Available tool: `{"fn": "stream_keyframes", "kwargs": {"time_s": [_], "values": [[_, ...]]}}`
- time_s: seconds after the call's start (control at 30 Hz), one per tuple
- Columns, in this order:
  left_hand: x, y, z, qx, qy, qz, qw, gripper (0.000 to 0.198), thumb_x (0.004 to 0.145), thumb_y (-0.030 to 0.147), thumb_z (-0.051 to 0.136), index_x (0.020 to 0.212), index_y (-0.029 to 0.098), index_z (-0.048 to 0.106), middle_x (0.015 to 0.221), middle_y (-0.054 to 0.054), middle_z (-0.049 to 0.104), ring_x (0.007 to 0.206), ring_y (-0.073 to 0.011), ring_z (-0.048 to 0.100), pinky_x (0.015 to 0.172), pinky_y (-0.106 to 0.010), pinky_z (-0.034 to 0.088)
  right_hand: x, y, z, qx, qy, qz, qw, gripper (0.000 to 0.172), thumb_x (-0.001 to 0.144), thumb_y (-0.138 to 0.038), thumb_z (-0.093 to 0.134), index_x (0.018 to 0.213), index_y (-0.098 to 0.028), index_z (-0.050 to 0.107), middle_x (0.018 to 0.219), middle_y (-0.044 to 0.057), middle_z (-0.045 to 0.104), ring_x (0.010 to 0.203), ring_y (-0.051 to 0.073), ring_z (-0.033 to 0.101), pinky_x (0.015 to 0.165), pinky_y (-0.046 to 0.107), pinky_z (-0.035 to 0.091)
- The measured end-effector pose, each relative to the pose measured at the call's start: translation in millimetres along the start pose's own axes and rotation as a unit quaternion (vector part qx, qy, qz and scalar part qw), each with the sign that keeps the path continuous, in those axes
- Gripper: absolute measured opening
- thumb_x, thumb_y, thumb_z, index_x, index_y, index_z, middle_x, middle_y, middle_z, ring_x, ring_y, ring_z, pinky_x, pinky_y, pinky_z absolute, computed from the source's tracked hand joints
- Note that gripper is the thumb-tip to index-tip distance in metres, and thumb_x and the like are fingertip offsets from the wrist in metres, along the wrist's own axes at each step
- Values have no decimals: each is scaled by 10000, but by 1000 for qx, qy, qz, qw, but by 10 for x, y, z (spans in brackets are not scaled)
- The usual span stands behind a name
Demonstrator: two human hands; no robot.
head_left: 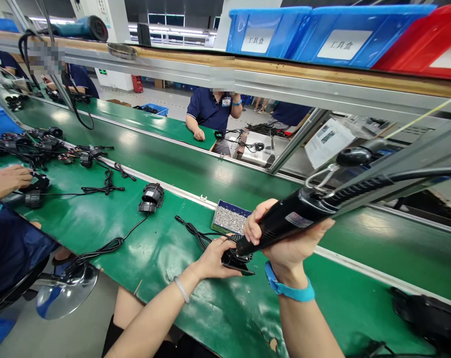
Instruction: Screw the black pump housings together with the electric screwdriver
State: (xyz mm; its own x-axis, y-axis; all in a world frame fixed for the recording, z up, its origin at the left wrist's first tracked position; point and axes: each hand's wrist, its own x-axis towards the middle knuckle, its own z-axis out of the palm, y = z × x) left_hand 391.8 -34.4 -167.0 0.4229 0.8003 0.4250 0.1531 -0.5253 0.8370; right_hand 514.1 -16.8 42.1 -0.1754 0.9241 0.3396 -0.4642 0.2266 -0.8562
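My right hand (290,246) is wrapped round a black electric screwdriver (273,226), which hangs by a metal hook and slants down to the left. Its lower end meets a black cabled part (231,258) on the green bench; the bit itself is hidden. With fingers closed on the left side of that part, my left hand (214,258) holds it at the bench surface. Just behind the part is a small blue tray (230,217) filled with tiny silvery screws. A coiled black cable (195,232) lies beside my left hand.
Another black round unit (151,197) with a cable stands to the left. A co-worker's hand (11,181) handles similar parts at far left. Black equipment (430,318) sits at the lower right. Blue bins (268,32) line the shelf above; a person (212,112) sits across.
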Motion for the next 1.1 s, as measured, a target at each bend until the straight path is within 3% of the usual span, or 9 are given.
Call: {"fn": "stream_keyframes", "kwargs": {"time_s": [0.23,0.4,0.67,1.1], "values": [[17,39,-11,0,-6,-17,1000,657,600,527,855,1104,176,623,1129,-111,691,1159,-301,611,1066,-439,455,8,-101,-70,20,-51,27,998,732,712,-886,471,775,-186,672,438,3,528,340,145,445,357,260,366],[5,33,-2,-5,4,-11,1000,664,600,510,861,1123,177,623,1122,-102,692,1141,-292,618,1066,-442,459,11,-142,-60,9,-10,22,1000,689,728,-777,488,887,-149,721,471,20,561,369,159,474,399,291,401],[24,69,-25,0,-14,-29,999,667,579,459,884,1123,184,613,1182,-115,683,1242,-307,567,1092,-435,439,-47,-37,33,-31,76,-11,997,746,663,-916,457,714,-191,629,421,-19,524,302,130,430,337,251,365],[-2,22,-4,18,-7,-18,1000,682,588,490,871,1123,159,607,1143,-126,673,1178,-298,590,1050,-428,471,-112,15,30,-21,83,-21,996,752,681,-921,436,684,-194,629,415,-19,524,309,131,436,343,256,377]]}}
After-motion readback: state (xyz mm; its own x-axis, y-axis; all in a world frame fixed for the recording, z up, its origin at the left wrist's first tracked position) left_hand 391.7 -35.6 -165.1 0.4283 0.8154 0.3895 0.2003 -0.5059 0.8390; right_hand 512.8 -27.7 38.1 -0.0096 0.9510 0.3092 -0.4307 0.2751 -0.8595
